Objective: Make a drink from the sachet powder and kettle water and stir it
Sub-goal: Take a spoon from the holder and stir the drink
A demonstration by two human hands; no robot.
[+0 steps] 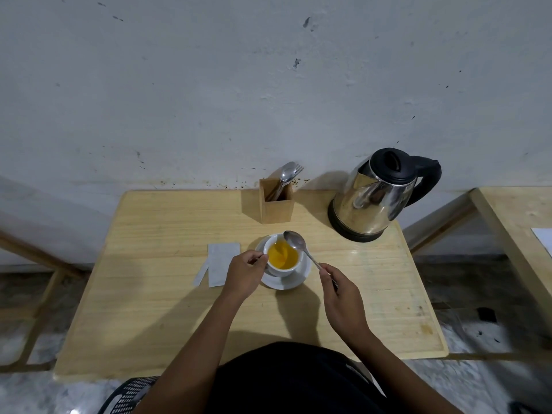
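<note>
A white cup point(277, 268) holding orange-yellow liquid stands on a white saucer point(294, 280) in the middle of the wooden table point(155, 309). My left hand point(245, 274) pinches the cup at its left side. My right hand point(343, 303) holds a metal spoon point(295, 242) by the handle, its bowl lifted just above the cup's far right rim. The torn grey sachet point(222, 262) lies flat to the left of the saucer. A steel kettle point(376, 198) with a black lid and handle stands at the back right.
A wooden holder point(276, 206) with a spoon and a fork stands at the back, between cup and wall. A second wooden table point(519, 222) is to the right. A black perforated seat point(128, 395) shows at the bottom edge.
</note>
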